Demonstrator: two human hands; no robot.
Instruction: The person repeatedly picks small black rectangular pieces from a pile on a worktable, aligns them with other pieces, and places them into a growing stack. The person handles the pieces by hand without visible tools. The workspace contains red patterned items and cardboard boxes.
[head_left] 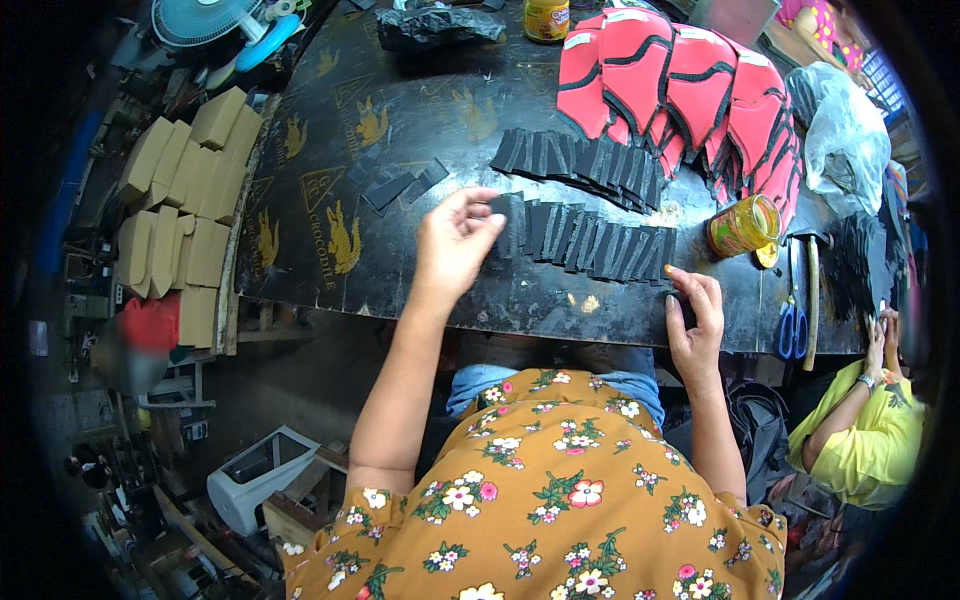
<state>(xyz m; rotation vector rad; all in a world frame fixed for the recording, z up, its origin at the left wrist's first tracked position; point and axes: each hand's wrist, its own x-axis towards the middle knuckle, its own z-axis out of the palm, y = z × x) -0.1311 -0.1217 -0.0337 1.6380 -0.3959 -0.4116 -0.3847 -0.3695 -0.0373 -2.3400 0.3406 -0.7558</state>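
A row of overlapping black strips (600, 243) lies on the dark table in front of me. My left hand (455, 242) is at the row's left end, fingers half curled and thumb apart from them, close against the end strip (510, 222). Whether it touches that strip I cannot tell. At the right end, my right hand (697, 325) is open, its index finger stretched toward the last strip with a yellowish smear on the fingertip. Behind lies a second row of black strips (580, 165). An open jar (735, 232) of yellowish stuff stands tilted to the right, beside its smeared lid (767, 255).
Pink black-edged pieces (670, 75) are piled at the far right, near a clear plastic bag (845, 140). Blue-handled scissors (792, 325) lie at the right edge. Loose black scraps (400, 188) lie left. A co-worker in a yellow shirt (865, 430) handles black pieces (850, 265).
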